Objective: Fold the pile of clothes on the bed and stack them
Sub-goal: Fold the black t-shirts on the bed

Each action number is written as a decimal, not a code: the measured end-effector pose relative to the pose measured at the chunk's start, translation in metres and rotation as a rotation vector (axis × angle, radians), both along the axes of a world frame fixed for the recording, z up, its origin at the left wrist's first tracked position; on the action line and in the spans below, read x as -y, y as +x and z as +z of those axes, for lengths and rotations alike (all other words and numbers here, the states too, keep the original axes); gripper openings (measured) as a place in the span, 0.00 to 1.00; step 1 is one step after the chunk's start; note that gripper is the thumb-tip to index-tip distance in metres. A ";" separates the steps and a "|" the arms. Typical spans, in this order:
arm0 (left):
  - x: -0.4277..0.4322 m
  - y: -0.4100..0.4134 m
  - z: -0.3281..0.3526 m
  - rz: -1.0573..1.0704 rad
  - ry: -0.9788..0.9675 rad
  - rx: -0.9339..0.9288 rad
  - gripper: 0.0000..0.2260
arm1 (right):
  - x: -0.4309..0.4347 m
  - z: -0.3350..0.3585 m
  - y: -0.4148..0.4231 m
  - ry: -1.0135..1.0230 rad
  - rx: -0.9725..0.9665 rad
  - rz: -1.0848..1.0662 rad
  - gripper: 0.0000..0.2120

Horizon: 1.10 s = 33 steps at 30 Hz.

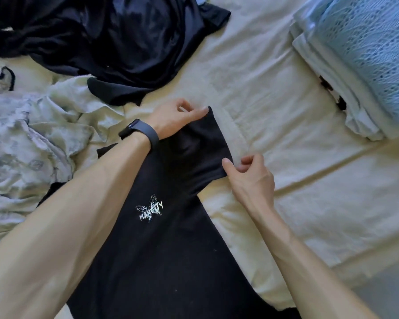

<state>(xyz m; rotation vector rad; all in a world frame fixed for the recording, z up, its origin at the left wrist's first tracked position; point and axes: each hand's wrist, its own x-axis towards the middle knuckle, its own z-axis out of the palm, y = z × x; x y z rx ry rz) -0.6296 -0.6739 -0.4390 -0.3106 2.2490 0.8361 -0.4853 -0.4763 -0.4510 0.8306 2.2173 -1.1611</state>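
From the head camera, a black shirt lies flat on the cream bed, its white butterfly print facing up and one sleeve spread out toward the far side. The left hand, with a dark watch on its wrist, has its grip closed in a thumb-and-finger pinch on the sleeve's far corner. The right hand pinches the sleeve's near corner the same way, the other fingers curled in. A dark pile of unfolded clothes lies at the far left, with a pale patterned garment crumpled just beside it. Well apart at the far right sits a folded stack, blue lace on top of white layers.
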 end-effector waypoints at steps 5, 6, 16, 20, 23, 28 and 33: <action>-0.027 -0.022 0.015 -0.311 -0.143 0.145 0.09 | 0.005 0.005 -0.002 -0.297 0.263 -0.079 0.21; -0.030 -0.023 0.020 -0.346 -0.151 0.124 0.09 | 0.007 0.005 -0.001 -0.418 0.265 -0.199 0.16; 0.034 0.054 0.083 0.085 0.163 -0.207 0.17 | 0.052 0.045 0.033 -0.603 -0.125 -0.522 0.06; 0.090 0.141 0.097 0.245 0.087 -0.333 0.21 | 0.084 0.057 0.085 -0.454 -0.277 -0.094 0.07; 0.133 0.227 0.080 0.291 -0.252 -0.178 0.19 | 0.101 0.044 0.135 -0.369 -0.144 0.427 0.10; 0.161 0.287 0.054 0.182 -0.250 0.111 0.29 | 0.104 0.034 0.172 -0.214 0.095 0.403 0.15; 0.149 0.218 0.035 0.449 -0.167 -0.110 0.31 | 0.109 0.032 0.143 -0.617 0.343 -0.316 0.19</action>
